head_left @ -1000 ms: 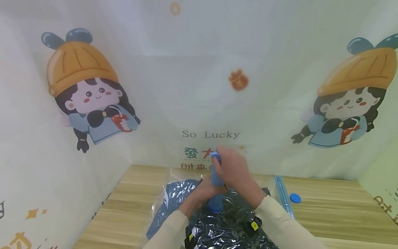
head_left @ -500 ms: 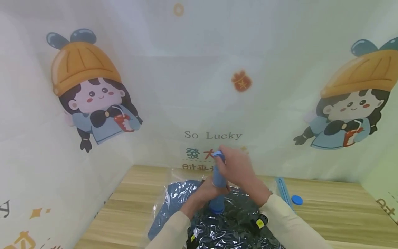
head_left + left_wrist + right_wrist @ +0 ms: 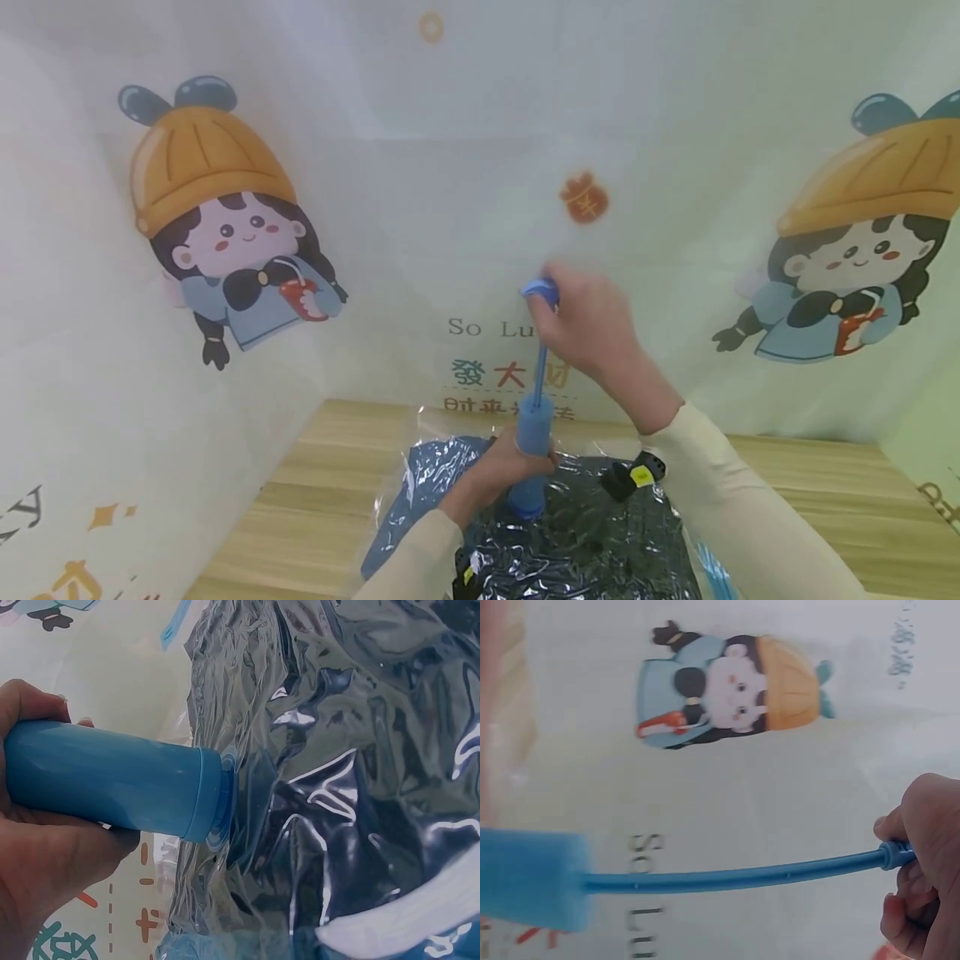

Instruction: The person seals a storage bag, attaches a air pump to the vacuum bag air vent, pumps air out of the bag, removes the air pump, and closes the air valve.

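Note:
A blue hand pump [image 3: 534, 427] stands nearly upright on a clear plastic vacuum bag [image 3: 592, 533] with dark, wrinkled contents. My left hand [image 3: 513, 462] grips the pump's barrel low down; in the left wrist view the barrel [image 3: 112, 776] meets a round valve [image 3: 223, 799] on the bag. Above, my right hand [image 3: 588, 317] holds the pump's handle [image 3: 542, 290]. The thin rod [image 3: 735, 880] is drawn far out of the barrel in the right wrist view, with the fingers curled round its handle end.
Under the bag is a wood-grain table [image 3: 300, 483]. Blue fabric [image 3: 431, 479] shows through the clear film at the bag's left. A blue zip strip [image 3: 716, 571] lies by the right sleeve. A printed cloth [image 3: 420, 208] hangs behind the table.
My right hand has risen with the handle, drawing the rod out of the barrel. The left hand still grips the barrel. The blue cap on the right is now hidden behind the right arm.

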Demonstrator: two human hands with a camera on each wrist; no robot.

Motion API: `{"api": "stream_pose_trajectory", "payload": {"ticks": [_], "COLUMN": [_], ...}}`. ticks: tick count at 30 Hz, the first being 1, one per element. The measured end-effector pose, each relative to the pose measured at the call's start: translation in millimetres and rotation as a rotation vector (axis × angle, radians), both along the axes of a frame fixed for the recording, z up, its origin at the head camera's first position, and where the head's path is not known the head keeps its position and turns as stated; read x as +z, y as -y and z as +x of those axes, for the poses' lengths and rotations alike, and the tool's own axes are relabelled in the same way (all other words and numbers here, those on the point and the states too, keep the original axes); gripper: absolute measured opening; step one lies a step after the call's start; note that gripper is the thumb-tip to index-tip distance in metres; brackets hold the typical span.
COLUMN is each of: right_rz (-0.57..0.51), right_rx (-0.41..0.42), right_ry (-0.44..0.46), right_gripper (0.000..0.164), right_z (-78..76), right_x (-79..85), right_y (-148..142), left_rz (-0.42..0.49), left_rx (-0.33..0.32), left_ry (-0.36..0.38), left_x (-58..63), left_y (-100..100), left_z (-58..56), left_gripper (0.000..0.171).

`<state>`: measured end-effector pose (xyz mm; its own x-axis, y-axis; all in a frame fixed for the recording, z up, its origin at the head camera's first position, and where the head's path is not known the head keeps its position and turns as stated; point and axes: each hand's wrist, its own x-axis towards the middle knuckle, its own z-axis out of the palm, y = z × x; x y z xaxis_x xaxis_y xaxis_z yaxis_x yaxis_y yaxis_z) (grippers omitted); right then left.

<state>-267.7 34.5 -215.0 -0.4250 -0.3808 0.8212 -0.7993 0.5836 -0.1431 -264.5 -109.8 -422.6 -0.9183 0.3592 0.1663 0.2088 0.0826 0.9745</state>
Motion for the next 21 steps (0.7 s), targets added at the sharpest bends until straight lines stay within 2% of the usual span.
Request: {"api": "stream_pose_trajectory", "payload": {"ticks": [5, 10, 16, 21], "right_rz": [-0.067, -0.062, -0.069, -0.115], "right_rx": [-0.02, -0.033, -0.025, -0.018], "right_ry": [-0.036, -0.078, -0.144, -0.176], "right_gripper": [0.018, 0.019, 0.018, 0.014], "right_z": [2.4, 1.9, -1.5, -3.4], "right_x": [14.1, 13.5, 5.8, -10.5], "right_y": [-4.1, -0.9, 1.1, -2.2], "left_rz": [0.017, 0.017, -0.005, -0.044], "left_rx": [-0.007, 0.005, 0.014, 0.019], "left_ry": [0.011, 0.009, 0.018, 0.036], "left_x": [-2.4, -2.0, -0.5, -2.9], "left_y": [-2.4, -0.2, 0.0, -0.8], "left_z": [-0.2, -0.5, 1.1, 1.1], "left_gripper": [0.022, 0.02, 0.021, 0.022]}}
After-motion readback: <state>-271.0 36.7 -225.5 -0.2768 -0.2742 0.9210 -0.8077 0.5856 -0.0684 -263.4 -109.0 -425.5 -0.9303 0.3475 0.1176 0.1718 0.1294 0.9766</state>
